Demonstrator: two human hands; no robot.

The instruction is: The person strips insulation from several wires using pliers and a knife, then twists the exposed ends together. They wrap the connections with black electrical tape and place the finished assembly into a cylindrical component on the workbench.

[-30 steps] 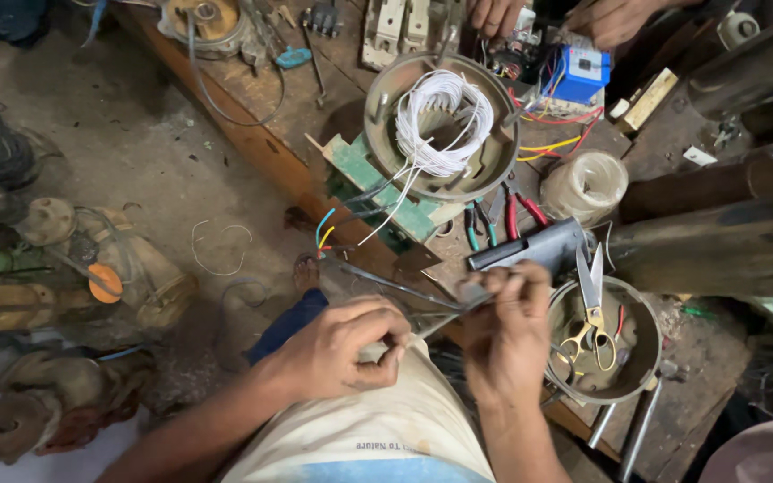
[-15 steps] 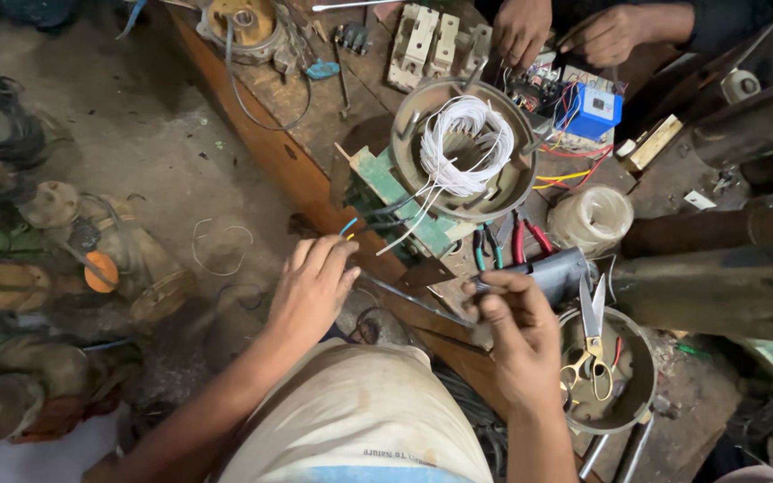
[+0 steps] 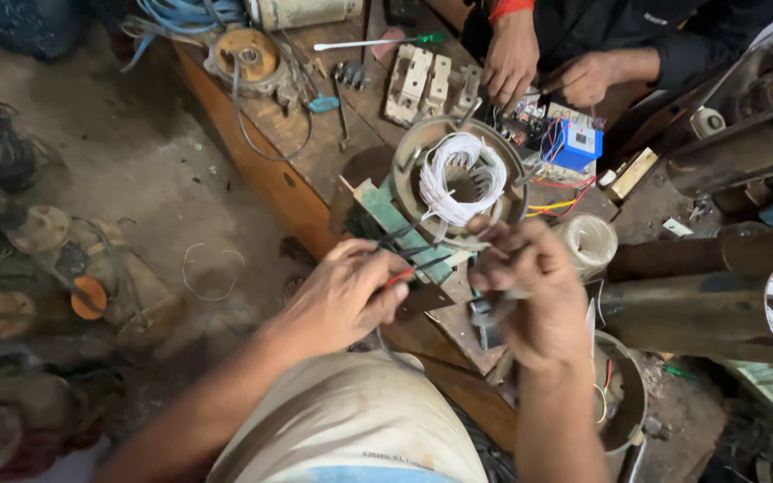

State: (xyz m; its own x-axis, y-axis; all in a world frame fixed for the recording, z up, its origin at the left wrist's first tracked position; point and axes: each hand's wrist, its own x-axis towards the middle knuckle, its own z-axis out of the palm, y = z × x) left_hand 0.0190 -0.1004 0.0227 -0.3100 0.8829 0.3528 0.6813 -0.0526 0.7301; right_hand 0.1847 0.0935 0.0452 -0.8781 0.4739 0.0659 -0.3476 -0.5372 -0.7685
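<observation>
Left hand [image 3: 346, 300] is closed around thin dark lead wires [image 3: 409, 255] with a red-tipped end, pinched between thumb and fingers. Right hand [image 3: 534, 286] is curled shut near the same wire ends; the blur means I cannot tell exactly what it grips. The leads run up to the round grey metal motor stator with white winding wire [image 3: 460, 174], sitting on the worn wooden surface [image 3: 315, 152] just beyond both hands. Looks like the lead-preparation step: sorting or stripping the stator leads. Next move likely needs a steady pinch on one lead while the other hand works its tip. Another person's hands [image 3: 512, 58] are at a blue electrical component [image 3: 576, 145] across the surface.
</observation>
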